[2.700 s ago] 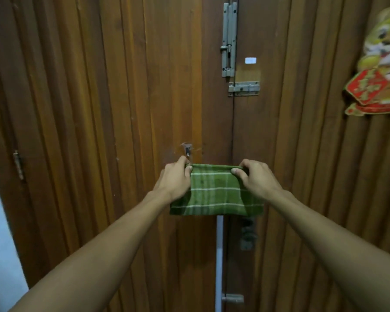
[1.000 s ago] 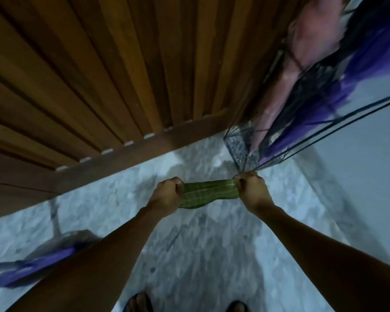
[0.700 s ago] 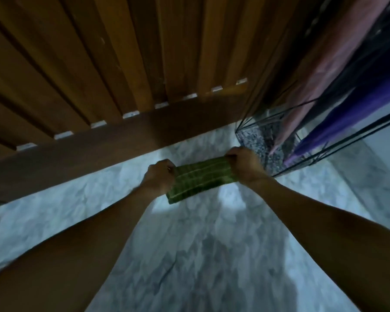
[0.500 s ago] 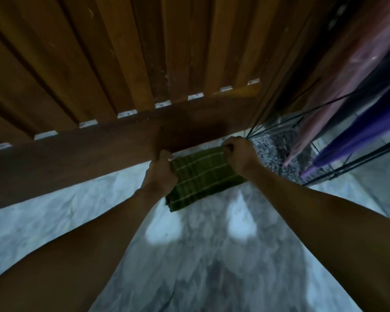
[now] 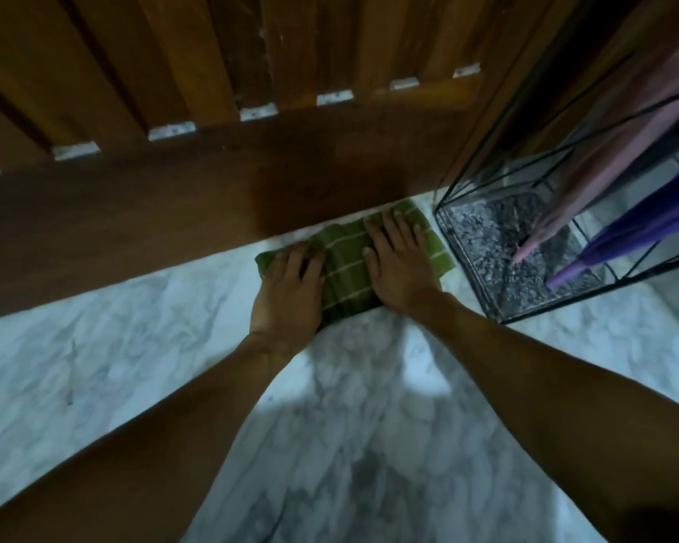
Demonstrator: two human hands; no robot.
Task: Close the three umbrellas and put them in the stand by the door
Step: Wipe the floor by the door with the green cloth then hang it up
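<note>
— Dim scene here, cool bluish cast over the marble floor [image 5: 142, 346], and the wooden door [image 5: 173, 205] sits dark and warm above it.

— Light's from behind and above: a broad shadow (the person's own) spreads across the floor toward the bottom edge, with two pale patches glowing beside it.

— Sharpness?

— Soft all over. The forearms smear near the bottom corners, and the door slats fan and bend toward the edges, wide-angle stretch. The green cloth [image 5: 349, 268] reads reasonably clear; its stripes show.

— Glare?

— Only faint sheen on the wire stand [image 5: 487, 158]; its thin bars stay crisp.
</note>
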